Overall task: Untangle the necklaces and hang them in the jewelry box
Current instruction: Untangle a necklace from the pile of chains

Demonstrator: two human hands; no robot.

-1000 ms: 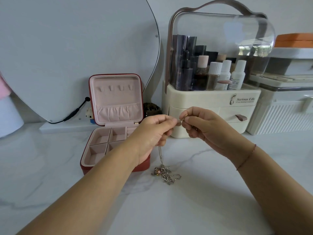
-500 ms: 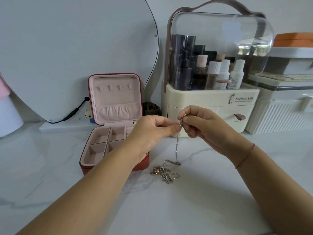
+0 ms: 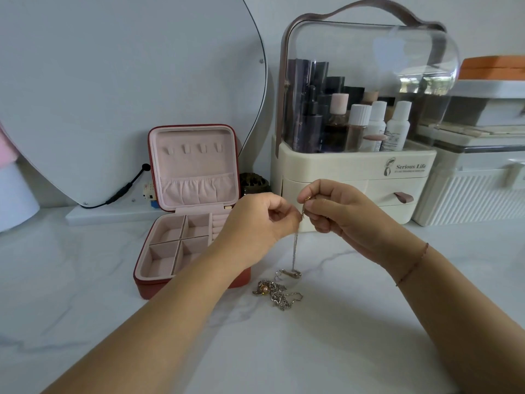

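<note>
Grips, two of them, meet above the white marble counter (image 3: 85, 280). The left grip (image 3: 255, 220) pinches one thin necklace chain (image 3: 295, 245) between thumb and curled fingers, and the right grip (image 3: 338, 211) pinches the same chain just above, at its small gold end piece. From them the chain hangs straight down to the tangle of necklaces (image 3: 279, 295), which lies on the counter just beside the front right corner of the jewelry box (image 3: 142, 285). How many chains make up the tangle I cannot tell; one pinkish bead (image 3: 262, 288) shows at its left side. The one jewelry box stands open, red outside and pink inside, its lid upright with four hooks (image 3: 193, 149) in a row above one gathered pocket (image 3: 197, 189). Its base shows four square compartments (image 3: 170, 231). One thin red bracelet (image 3: 412, 268) circles the right wrist. Behind the grips stands one cream cosmetics organiser (image 3: 355, 169) under a clear dome, and one round mirror (image 3: 113, 81) leans behind the box
</note>
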